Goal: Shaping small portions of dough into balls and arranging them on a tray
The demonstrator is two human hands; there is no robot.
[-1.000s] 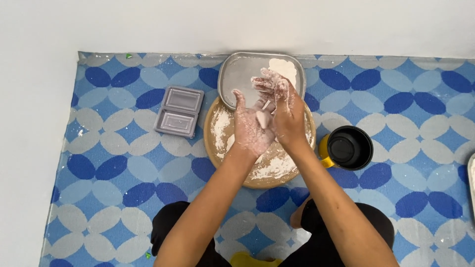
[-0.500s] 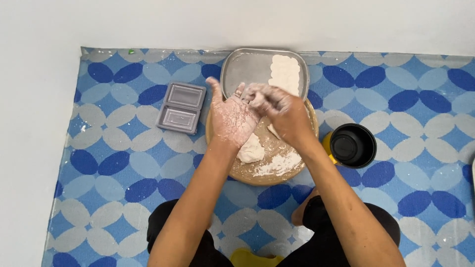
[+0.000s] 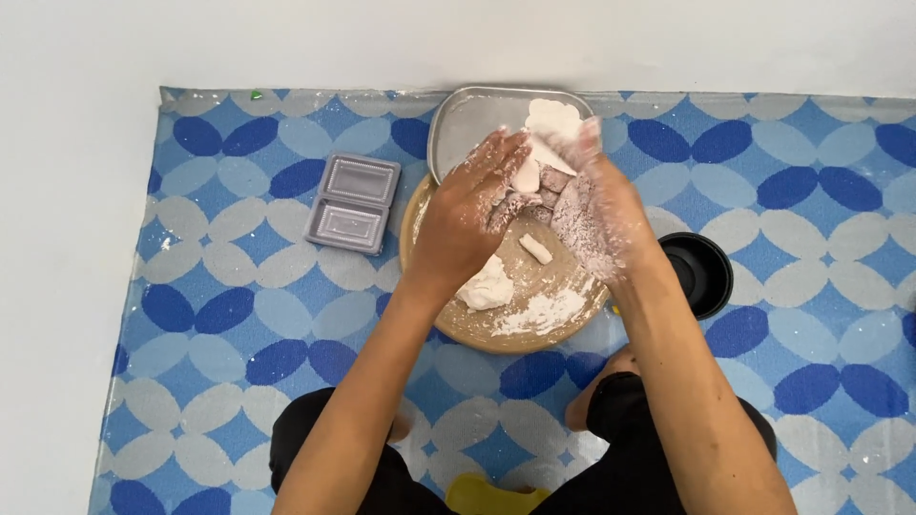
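Note:
Both my hands are dusted with flour and meet above a round wooden board (image 3: 569, 278). My left hand (image 3: 466, 212) reaches across with its fingertips pinching a small white dough piece (image 3: 526, 175) against my right hand (image 3: 596, 215). That hand is held palm up with the fingers spread. Below them on the board lie a white dough lump (image 3: 487, 286), a small dough bit (image 3: 536, 248) and loose flour (image 3: 544, 310). Just behind the board is a metal tray (image 3: 468, 119) holding a flat slab of dough (image 3: 553, 116).
A grey plastic two-compartment mould (image 3: 353, 202) lies left of the board. A black cup (image 3: 701, 272) stands to the right. Everything rests on a blue patterned mat (image 3: 239, 315) over a white floor (image 3: 57, 286). My knees show at the bottom.
My hands rose from the board's middle toward the tray while rubbing together. The right palm has turned upward, and the dough lump on the board is now uncovered.

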